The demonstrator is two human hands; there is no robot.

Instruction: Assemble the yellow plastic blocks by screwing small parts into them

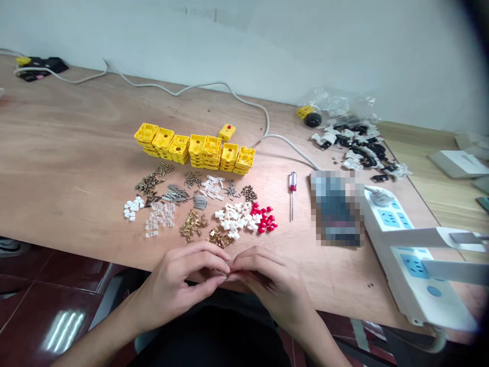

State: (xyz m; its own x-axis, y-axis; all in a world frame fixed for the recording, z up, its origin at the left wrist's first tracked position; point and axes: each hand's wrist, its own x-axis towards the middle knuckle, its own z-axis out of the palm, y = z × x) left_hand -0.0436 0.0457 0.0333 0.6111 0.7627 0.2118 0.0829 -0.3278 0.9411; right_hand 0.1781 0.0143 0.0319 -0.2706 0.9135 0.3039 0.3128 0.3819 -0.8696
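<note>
At the table's near edge, my left hand [193, 275] and my right hand [267, 275] meet, fingertips pinched together. Whatever lies between the fingertips is too small and too covered to make out. Just beyond them are brass clips [219, 237], more brass pieces [193, 224], white plastic parts [237, 216] and red caps [265, 218]. Clear plastic pieces [160, 216] and small white pieces [133, 208] lie to the left. Behind these are metal strips [174, 194], screws [193, 179] and white flat tabs [213, 187].
Stacked yellow housings [206, 153] stand behind the small parts, with a yellow box [227, 132] behind them. To the right are a screwdriver [292, 191], a blurred-out object [338, 209] and a white power strip [416, 265]. Black and white plugs [359, 148] lie at the back right; a grey cable [233, 97] crosses the table.
</note>
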